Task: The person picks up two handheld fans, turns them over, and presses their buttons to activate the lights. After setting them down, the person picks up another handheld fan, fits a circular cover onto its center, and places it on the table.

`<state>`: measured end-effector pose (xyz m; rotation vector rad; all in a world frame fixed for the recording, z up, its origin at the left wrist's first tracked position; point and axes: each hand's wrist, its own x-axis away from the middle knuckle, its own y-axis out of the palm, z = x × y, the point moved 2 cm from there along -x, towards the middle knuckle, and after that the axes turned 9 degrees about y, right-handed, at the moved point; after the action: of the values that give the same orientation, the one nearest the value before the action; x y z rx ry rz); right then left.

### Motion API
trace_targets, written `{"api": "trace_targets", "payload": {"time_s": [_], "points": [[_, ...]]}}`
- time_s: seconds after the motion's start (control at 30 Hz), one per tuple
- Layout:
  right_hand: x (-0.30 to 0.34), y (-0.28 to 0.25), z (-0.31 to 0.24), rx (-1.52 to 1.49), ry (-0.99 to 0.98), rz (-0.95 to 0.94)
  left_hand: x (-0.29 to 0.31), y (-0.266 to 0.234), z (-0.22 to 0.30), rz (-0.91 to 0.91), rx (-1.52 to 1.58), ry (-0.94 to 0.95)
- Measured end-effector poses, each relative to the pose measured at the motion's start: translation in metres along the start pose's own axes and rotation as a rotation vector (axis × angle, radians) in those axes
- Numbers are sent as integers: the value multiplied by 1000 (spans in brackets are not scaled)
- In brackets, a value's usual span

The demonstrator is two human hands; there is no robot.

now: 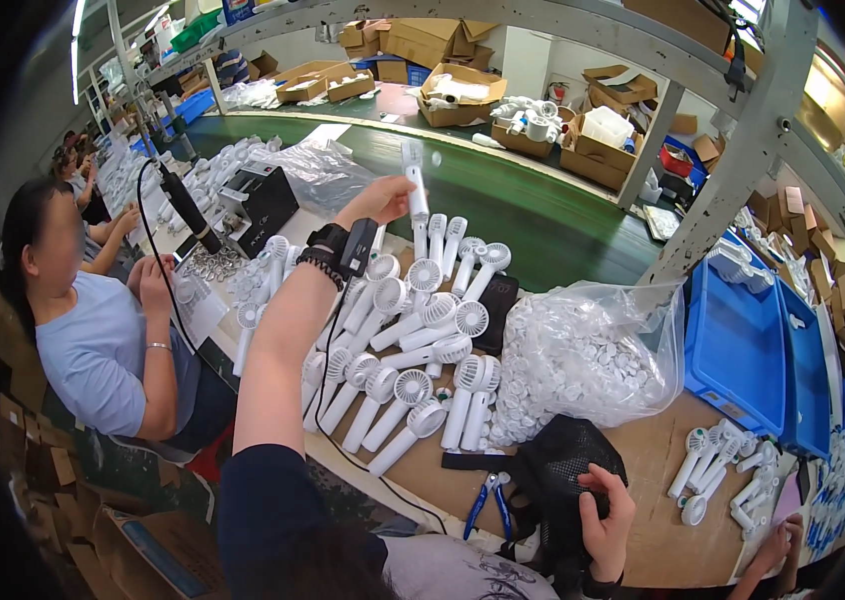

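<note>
My left hand [383, 200] is stretched out at the edge of the green conveyor belt, closed round a white handheld fan [417, 192] held upright. Below that arm, many more white handheld fans [413, 385] lie heaped on the table, most with their round grilles upward. My right hand [608, 522] hovers by a black mesh bag [558, 475] at the table's near side. Its fingers are loosely bent and apart, with nothing visible in them. Beside the bag lie blue-handled pliers [490, 505].
A clear plastic bag [593, 360] of small white parts stands right of the fans. Blue trays [738, 345] are further right. An electric screwdriver [190, 212] hangs at left near a seated person [108, 340]. Cardboard boxes [463, 95] line the belt's far side.
</note>
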<state>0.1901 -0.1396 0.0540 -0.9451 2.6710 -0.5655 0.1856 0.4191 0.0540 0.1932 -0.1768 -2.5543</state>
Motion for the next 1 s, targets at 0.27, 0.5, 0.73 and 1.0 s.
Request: {"api": "trace_targets", "payload": {"time_s": [0.27,0.5,0.73,1.0], "points": [[4,-3,-26,-79,-70,-97,120,151,78,-272,405,161],[-6,15,-64,-485,-145,-329,198,210,82,-664,983,231],[-18,44,-95,-707,-82,-324,229,235,76,-869,942,398],[-8,45,-96,-522,-327,-132,263,240,69,-663,608,464]]}}
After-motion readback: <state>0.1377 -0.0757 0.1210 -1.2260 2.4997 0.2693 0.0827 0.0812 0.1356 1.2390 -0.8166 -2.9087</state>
